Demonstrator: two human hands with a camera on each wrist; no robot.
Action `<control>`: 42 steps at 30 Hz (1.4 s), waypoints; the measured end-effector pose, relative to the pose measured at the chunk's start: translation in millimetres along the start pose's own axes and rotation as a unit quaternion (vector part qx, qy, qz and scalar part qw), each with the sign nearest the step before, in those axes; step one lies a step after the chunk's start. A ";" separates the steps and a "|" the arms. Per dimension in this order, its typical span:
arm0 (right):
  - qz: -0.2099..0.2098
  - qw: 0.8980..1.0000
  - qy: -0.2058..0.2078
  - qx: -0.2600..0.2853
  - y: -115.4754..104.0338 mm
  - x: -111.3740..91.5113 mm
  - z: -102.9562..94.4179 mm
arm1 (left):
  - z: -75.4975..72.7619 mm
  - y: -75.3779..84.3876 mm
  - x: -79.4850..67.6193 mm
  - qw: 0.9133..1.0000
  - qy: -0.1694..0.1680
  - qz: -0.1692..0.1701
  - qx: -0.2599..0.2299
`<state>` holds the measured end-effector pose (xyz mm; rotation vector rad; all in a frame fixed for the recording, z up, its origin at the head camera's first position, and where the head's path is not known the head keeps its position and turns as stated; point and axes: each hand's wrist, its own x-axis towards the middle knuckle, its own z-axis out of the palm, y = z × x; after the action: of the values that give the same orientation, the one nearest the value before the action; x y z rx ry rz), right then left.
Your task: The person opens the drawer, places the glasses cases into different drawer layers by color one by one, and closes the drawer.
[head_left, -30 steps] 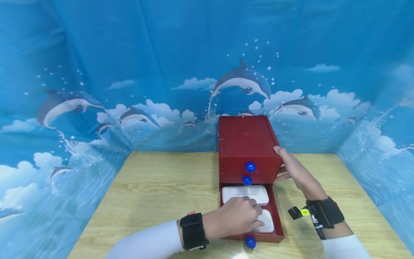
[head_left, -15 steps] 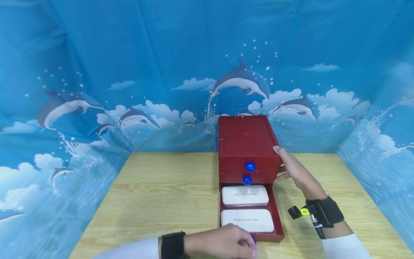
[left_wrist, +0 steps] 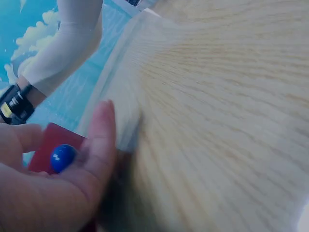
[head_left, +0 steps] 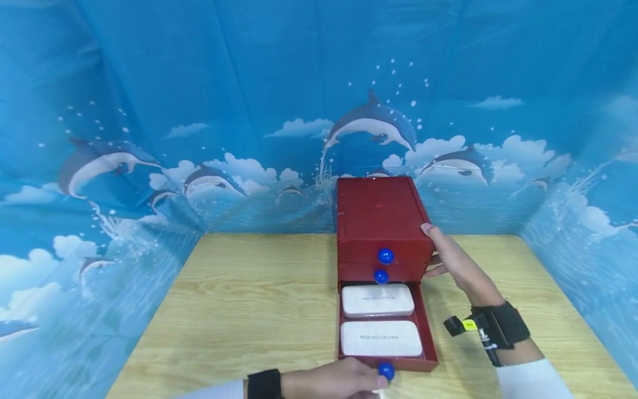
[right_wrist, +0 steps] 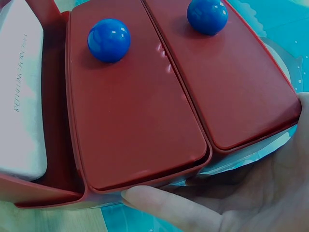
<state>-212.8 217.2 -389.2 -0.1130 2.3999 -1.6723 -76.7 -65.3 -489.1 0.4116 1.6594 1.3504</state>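
Observation:
A red drawer cabinet (head_left: 380, 210) stands at the back of the table, its bottom drawer (head_left: 430, 354) pulled out. In that drawer lie two white, rounded boxes with printed lettering, a rear box (head_left: 377, 301) and a front box (head_left: 381, 338). My left hand (head_left: 336, 380) is at the drawer's front, beside its blue knob (head_left: 386, 371). The left wrist view shows the thumb extended and apart from the other fingers; contact with the knob is unclear. My right hand (head_left: 456, 263) rests against the cabinet's right side, thumb at the top edge, fingers extended along the side.
Two upper drawers are closed, with an upper knob (head_left: 386, 256) and a middle knob (head_left: 381, 276), both blue. The wooden table (head_left: 239, 299) extends to either side. A blue dolphin-print curtain (head_left: 279, 111) hangs behind the cabinet and along the sides.
My left hand has left the front white box and moved down to the bottom drawer's knob, uncovering both boxes. My right hand has stayed on the cabinet.

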 end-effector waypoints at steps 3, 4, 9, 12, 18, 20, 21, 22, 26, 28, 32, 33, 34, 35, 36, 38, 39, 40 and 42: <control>0.002 1.000 0.000 0.001 -0.5 0.7 -0.3 | 5.0 -3.5 6.7 0.998 0.023 -0.011 -0.052; 0.003 1.000 0.000 -0.001 -0.6 0.9 -0.3 | 6.5 -4.7 8.7 0.998 0.030 -0.007 -0.058; -0.003 1.000 0.001 -0.005 0.9 1.5 -0.4 | 9.6 -6.5 14.2 0.996 0.036 -0.015 -0.083; -0.009 1.000 0.001 -0.004 1.8 1.7 -1.0 | 11.2 -8.0 17.9 0.995 0.042 -0.016 -0.094; -0.009 1.000 0.001 -0.002 2.3 2.0 -2.3 | 16.9 -10.6 27.6 0.986 0.043 0.015 -0.159; -0.008 1.000 0.001 -0.002 2.4 1.9 -2.1 | 17.4 -9.7 29.8 0.981 0.034 0.020 -0.190; -0.008 1.000 0.001 -0.002 2.5 1.9 -2.0 | 17.5 -8.8 30.5 0.979 0.032 0.022 -0.202; -0.008 1.000 0.000 -0.002 2.3 1.8 -1.7 | 17.5 -7.7 31.5 0.976 0.029 0.024 -0.214; -0.007 1.000 -0.002 0.000 2.1 1.5 -0.5 | 15.0 -1.1 35.1 0.970 0.030 0.003 -0.242; -0.007 1.000 -0.002 0.003 1.6 1.6 0.0 | 12.6 1.2 38.2 0.969 0.031 0.006 -0.247; -0.005 1.000 -0.003 0.005 1.4 1.9 0.1 | 5.8 4.5 45.2 0.970 0.032 0.022 -0.242; -0.005 1.000 -0.003 0.005 1.5 2.0 -0.1 | 4.1 5.3 46.9 0.970 0.033 0.024 -0.241; -0.005 1.000 -0.002 0.005 1.5 2.0 -0.2 | 2.4 6.3 48.3 0.970 0.033 0.025 -0.238; -0.005 1.000 -0.002 0.005 1.6 2.1 -0.5 | 0.9 7.3 49.7 0.971 0.034 0.027 -0.235; -0.006 1.000 -0.002 0.004 1.7 2.2 -0.8 | -0.5 8.3 50.8 0.972 0.036 0.028 -0.231; -0.006 1.000 0.000 0.004 1.6 1.9 -1.2 | -2.5 9.9 53.0 0.973 0.040 0.030 -0.227; -0.008 1.000 -0.001 0.004 1.9 1.9 -1.5 | -3.3 10.5 54.1 0.973 0.042 0.031 -0.223; -0.009 1.000 -0.001 0.004 2.0 1.8 -1.7 | -3.9 11.0 55.1 0.974 0.043 0.031 -0.221; -0.009 1.000 -0.002 0.003 2.2 1.6 -2.1 | -4.5 12.1 57.0 0.975 0.045 0.031 -0.217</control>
<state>-214.6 219.7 -390.8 -0.1376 2.3976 -1.6866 -113.1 -21.9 -503.5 0.1464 1.3763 1.7487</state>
